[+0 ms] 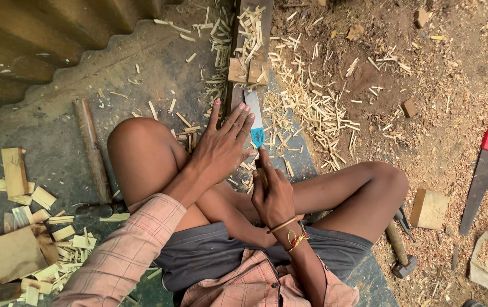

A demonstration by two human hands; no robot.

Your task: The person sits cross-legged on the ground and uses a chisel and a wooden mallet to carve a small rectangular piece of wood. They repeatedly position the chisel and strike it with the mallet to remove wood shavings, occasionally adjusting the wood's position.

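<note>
At lower centre the right hand [272, 196] closes its fingers around the chisel [255, 122] handle, the left hand [221, 149] lies open-fingered beside the blade, and beyond, many split sticks [312, 108] already litter the ground, wooden blocks [247, 72] remaining unsplit.

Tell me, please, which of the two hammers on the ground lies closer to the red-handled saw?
The hammer beside the person's right knee, with its head toward the bottom of the picture. The other hammer, long-handled, lies beyond the left knee, far from the saw.
</note>
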